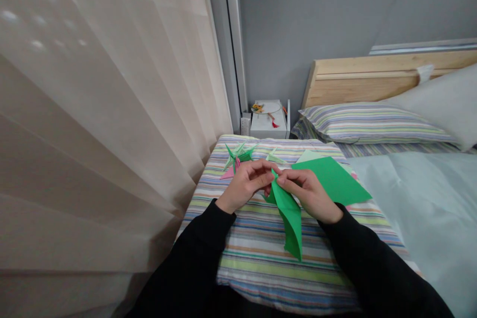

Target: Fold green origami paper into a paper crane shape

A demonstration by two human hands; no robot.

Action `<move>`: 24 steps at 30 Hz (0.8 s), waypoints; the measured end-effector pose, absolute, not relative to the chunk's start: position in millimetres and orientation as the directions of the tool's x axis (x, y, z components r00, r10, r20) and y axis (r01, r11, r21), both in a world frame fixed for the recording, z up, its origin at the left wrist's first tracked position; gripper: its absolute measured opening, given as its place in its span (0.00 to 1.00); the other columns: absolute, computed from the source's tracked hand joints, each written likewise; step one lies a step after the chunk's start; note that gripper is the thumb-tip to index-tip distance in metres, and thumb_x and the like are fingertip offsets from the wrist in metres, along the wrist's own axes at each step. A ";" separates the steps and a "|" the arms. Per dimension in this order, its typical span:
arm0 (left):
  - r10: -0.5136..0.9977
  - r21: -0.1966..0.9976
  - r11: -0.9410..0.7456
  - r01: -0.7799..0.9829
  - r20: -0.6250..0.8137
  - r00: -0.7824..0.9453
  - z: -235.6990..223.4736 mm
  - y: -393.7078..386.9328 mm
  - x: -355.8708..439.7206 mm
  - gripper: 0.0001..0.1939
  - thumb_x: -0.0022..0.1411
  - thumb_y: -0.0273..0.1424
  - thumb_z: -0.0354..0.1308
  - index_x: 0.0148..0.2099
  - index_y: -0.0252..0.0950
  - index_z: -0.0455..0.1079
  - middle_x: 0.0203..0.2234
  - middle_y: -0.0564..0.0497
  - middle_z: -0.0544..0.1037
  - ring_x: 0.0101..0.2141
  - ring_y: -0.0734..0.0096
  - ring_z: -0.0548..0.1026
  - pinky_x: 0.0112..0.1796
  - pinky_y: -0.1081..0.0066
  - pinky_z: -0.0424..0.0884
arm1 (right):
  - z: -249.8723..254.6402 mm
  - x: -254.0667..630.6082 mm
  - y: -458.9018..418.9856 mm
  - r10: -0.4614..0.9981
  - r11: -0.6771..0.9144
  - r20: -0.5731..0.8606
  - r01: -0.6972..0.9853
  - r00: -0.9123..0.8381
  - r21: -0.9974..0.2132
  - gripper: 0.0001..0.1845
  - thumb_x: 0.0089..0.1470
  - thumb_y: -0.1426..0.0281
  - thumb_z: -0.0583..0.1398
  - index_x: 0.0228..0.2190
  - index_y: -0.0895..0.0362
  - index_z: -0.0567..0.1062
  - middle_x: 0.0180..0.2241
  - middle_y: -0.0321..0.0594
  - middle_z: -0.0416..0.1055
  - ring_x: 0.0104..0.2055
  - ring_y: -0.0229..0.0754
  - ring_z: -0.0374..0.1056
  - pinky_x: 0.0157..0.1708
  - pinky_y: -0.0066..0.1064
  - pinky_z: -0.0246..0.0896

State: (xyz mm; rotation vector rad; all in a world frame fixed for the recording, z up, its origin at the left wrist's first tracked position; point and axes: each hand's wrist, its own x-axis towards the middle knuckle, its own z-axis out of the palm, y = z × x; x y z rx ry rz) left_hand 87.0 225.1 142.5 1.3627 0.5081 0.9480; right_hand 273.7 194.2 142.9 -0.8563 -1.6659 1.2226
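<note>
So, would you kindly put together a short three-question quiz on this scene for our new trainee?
1. Multiple choice: which colour is the folded paper that the left hand and the right hand pinch near its upper end?
A) pink
B) green
C) white
2. True or false: a flat green sheet extends out to the right of the right hand.
3. Fill in the blank: the cloth beneath the hands has a pattern of ____.

Key:
1. B
2. True
3. stripes
</note>
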 end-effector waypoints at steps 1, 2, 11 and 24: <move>0.809 0.957 -0.064 -0.284 0.216 0.547 141.9 225.4 87.2 0.14 0.59 0.38 0.69 0.41 0.33 0.77 0.22 0.55 0.72 0.20 0.79 0.69 0.24 0.76 0.68 | 143.5 273.3 193.1 0.891 0.289 0.254 0.039 -0.376 -0.956 0.20 0.61 0.56 0.61 0.23 0.56 0.76 0.22 0.36 0.71 0.26 0.41 0.65 0.28 0.32 0.58; 0.813 0.953 -0.072 -0.293 0.226 0.536 141.6 225.7 87.6 0.13 0.58 0.37 0.70 0.40 0.33 0.78 0.22 0.55 0.73 0.21 0.79 0.69 0.24 0.76 0.68 | 144.0 272.8 192.3 0.892 0.308 0.272 0.047 -0.362 -0.950 0.19 0.62 0.57 0.61 0.23 0.56 0.76 0.23 0.36 0.72 0.27 0.41 0.66 0.29 0.32 0.59; 0.657 0.678 -0.734 -0.023 0.719 0.225 147.1 218.8 91.2 0.02 0.61 0.27 0.67 0.37 0.38 0.81 0.31 0.50 0.81 0.33 0.70 0.77 0.35 0.70 0.73 | 143.3 266.3 192.4 0.605 0.772 0.782 0.350 -0.149 -0.531 0.04 0.60 0.75 0.64 0.35 0.55 0.78 0.33 0.40 0.76 0.38 0.44 0.70 0.40 0.38 0.65; 0.380 0.366 -0.923 0.120 0.914 0.142 150.4 213.0 94.7 0.07 0.58 0.23 0.69 0.38 0.37 0.78 0.28 0.52 0.81 0.33 0.69 0.78 0.39 0.65 0.75 | 137.9 263.2 188.0 0.388 0.805 0.907 0.539 -0.163 -0.248 0.10 0.58 0.81 0.64 0.39 0.56 0.77 0.33 0.42 0.75 0.35 0.43 0.68 0.35 0.38 0.64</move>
